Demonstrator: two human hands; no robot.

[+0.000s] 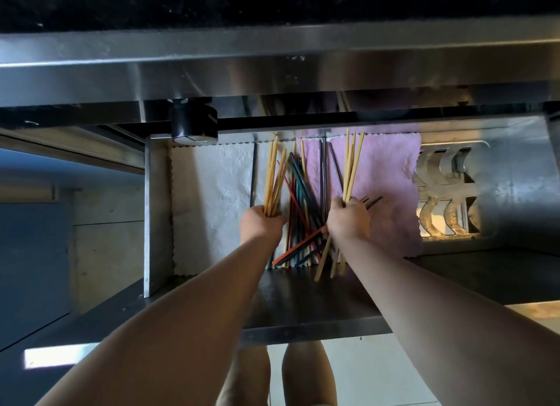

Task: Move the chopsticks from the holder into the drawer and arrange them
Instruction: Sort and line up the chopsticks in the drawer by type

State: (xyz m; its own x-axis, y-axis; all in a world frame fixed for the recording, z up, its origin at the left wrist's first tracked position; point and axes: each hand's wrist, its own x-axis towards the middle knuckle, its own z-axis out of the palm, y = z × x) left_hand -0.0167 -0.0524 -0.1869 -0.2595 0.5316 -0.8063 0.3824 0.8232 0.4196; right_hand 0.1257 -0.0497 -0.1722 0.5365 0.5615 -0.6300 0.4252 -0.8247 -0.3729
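Hands (263, 224) (348, 221) each clench a bundle of light, stiff, slippery chopsticks (274, 178) near their lower ends, pointing toward twelve o'clock over the drawer (157, 208).

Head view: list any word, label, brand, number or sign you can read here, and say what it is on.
None can be read. The drawer, both cloths, the chopsticks in the left hand and right hand, and the black roll above show no legible text.

light: dim, daylight from right | glare: steel edge (272, 69) | edges: wide-angle bowing | focus: soft throughout
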